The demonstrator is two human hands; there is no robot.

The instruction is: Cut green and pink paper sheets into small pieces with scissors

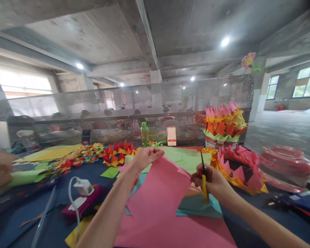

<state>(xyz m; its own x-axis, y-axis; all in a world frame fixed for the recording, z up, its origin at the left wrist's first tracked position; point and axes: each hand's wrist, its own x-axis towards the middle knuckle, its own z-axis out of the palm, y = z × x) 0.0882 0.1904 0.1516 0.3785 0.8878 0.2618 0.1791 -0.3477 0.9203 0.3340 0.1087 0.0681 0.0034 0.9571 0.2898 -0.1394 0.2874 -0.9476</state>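
Observation:
A pink paper sheet (161,189) is held up between my two hands over the table. My left hand (147,158) pinches its upper left corner. With closed fingers, my right hand (209,177) grips its right corner and also holds scissors (204,175) with yellow handles, their dark blades pointing up. Beneath lie another pink sheet (183,232), blue paper (200,206) and light green paper (196,159).
Paper petal rings (239,172) and a stacked paper flower (223,125) stand at right, beside a pink-tinted jar (285,168). A purple power strip (82,203), paper scraps (80,156) and a green bottle (145,133) are around. Another person's arm (0,170) shows at far left.

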